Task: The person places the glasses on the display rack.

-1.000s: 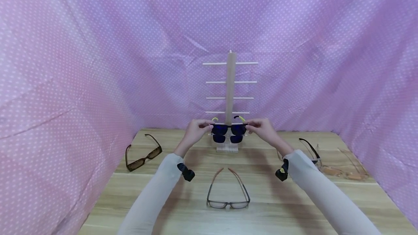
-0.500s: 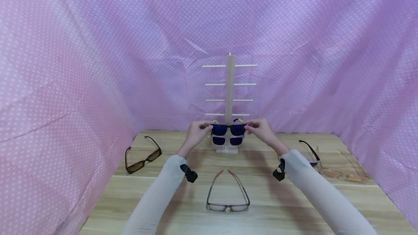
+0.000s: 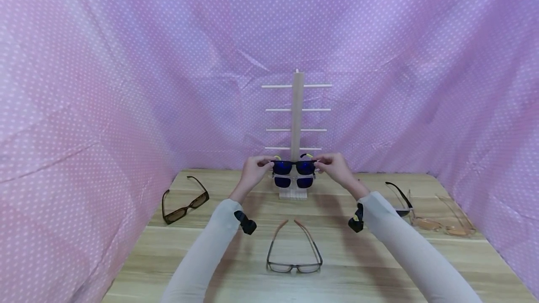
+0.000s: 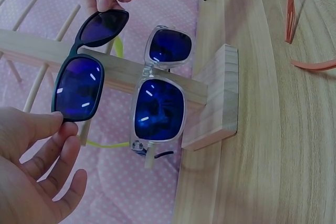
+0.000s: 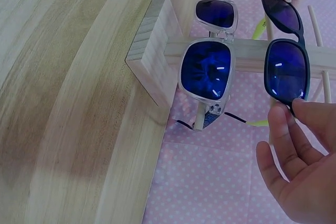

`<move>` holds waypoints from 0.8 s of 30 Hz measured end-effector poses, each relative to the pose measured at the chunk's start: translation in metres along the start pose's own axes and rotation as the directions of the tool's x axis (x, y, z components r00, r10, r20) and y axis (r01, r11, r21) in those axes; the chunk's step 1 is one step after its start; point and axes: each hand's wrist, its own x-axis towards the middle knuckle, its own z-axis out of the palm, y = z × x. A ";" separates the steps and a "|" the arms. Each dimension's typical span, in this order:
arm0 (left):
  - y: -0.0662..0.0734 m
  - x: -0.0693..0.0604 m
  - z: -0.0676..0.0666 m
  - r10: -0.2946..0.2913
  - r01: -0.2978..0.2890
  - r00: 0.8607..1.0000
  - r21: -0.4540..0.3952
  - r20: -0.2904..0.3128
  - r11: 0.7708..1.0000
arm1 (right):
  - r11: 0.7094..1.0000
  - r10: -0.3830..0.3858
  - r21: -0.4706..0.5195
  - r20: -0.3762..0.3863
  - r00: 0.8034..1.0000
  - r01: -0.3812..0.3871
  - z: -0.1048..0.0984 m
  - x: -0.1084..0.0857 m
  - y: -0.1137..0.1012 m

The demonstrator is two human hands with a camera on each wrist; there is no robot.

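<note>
"Where were the black sunglasses [image 3: 283, 168]?"
"At the stand [image 3: 297, 116], above the clear pair [image 4: 160, 109]; left hand [image 3: 254, 172] and right hand [image 3: 336, 169] each pinched an end, fingers [image 4: 67, 150] closed."
"Technique?"
"Level ends seemed wisest."

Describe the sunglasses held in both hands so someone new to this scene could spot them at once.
Near the wooden table edge farthest away stands a wooden display stand. Toward its base, the left hand and right hand hold the black-framed sunglasses by their sides, just above the clear-framed sunglasses. Both pairs have blue lenses; the black frame sets this one apart.
</note>
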 end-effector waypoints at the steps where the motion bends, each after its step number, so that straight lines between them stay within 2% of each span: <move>1: 0.000 0.000 0.000 0.001 -0.001 1.000 -0.002 0.001 1.000 | 1.000 0.004 0.004 -0.001 1.000 -0.004 0.000 0.000 0.000; 11: 0.000 0.001 0.002 -0.041 0.041 0.999 -0.035 0.027 0.999 | 1.000 0.011 0.020 -0.019 1.000 -0.011 0.002 0.002 -0.001; 24: -0.006 0.004 0.006 -0.039 0.040 0.999 -0.045 0.010 0.998 | 1.000 0.006 -0.020 -0.036 0.999 -0.007 0.003 0.003 0.001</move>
